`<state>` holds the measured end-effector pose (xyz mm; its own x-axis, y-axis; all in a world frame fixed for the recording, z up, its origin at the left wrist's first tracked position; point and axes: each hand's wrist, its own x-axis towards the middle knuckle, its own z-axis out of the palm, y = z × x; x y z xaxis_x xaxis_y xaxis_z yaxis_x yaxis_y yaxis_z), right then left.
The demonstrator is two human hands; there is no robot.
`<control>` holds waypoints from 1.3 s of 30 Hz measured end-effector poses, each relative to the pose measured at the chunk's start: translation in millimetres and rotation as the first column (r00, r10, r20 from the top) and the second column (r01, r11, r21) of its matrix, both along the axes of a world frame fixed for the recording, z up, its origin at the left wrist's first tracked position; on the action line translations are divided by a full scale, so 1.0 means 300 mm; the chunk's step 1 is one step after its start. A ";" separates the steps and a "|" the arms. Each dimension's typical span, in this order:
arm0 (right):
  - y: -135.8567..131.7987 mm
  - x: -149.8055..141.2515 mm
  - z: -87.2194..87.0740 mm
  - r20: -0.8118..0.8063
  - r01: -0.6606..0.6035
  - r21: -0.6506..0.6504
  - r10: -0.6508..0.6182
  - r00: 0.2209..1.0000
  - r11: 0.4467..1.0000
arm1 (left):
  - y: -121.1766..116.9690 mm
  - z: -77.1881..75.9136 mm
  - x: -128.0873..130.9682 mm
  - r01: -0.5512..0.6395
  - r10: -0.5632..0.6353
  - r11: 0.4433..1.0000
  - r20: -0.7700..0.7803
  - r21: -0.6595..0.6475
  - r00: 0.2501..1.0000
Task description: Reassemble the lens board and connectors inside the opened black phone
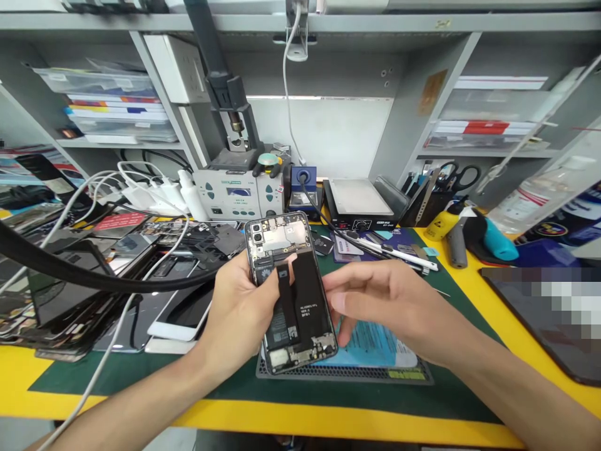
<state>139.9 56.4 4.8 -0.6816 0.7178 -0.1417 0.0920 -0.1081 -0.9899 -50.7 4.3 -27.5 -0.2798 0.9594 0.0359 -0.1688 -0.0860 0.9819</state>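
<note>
An opened smartphone (307, 307) with its back cover off is tilted up above the mat. Its camera module, black battery area, ribbon flex and small boards show. My left hand (241, 300) grips it from the left side, thumb laid over the inner flex and the other fingers hidden behind. At the phone's right edge is my right hand (389, 300), fingers loosely bent and apart, with nothing visible in them. Whether its fingertips touch the frame I cannot tell. Underneath lies a blue-and-white work pad (375, 344).
Several phones and phone parts (183, 307) are piled on the left, crossed by a black hose (117, 285) and white cables. Behind stand a hot-air station (239, 194) and a heating plate (359, 200). A yellow bottle (440, 220) and a dark tablet (544, 319) are right.
</note>
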 end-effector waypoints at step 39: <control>-0.022 0.024 -0.014 0.011 0.026 0.075 -0.027 1.000 0.997 | 0.001 0.022 0.029 0.052 -0.091 0.988 0.276 0.146 0.957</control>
